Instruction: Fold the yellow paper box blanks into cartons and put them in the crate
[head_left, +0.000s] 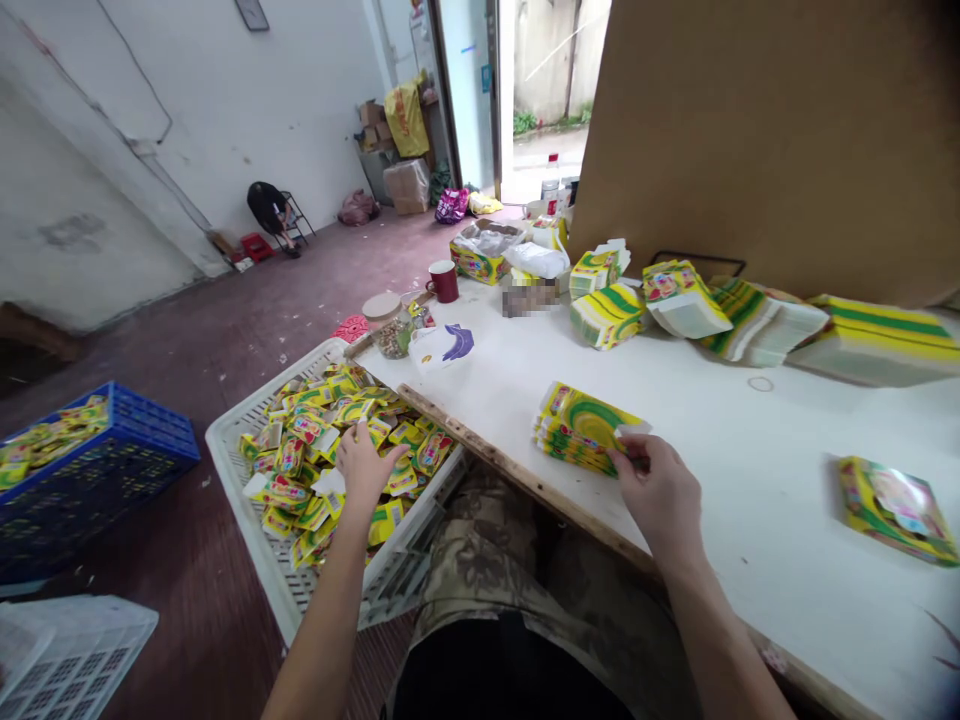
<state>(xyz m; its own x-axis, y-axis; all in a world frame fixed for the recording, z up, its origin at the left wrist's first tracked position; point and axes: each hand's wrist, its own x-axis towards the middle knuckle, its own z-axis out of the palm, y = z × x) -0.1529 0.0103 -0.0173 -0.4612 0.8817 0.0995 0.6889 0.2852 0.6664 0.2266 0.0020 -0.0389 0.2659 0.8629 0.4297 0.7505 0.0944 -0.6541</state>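
My left hand [364, 465] reaches over a white plastic crate [247, 480] at the table's left edge, thumb spread away from the fingers, with nothing seen in its grasp. Just beneath it lies a heap of small yellow and green printed boxes [300, 505]; whether the fingertips touch one I cannot tell. On the table, my right hand [664, 495] pinches the white end flap of a flat yellow and green carton [596, 418]. That carton lies on top of a small stack of similar ones, slightly fanned at their left ends.
Several carton stacks [611, 315] line the table's back, before a large brown board [765, 140]. A printed box [896, 508] lies at right. A lidded jar [390, 325] and red mug [443, 282] stand at the far left corner. A blue crate [154, 440] sits on the floor.
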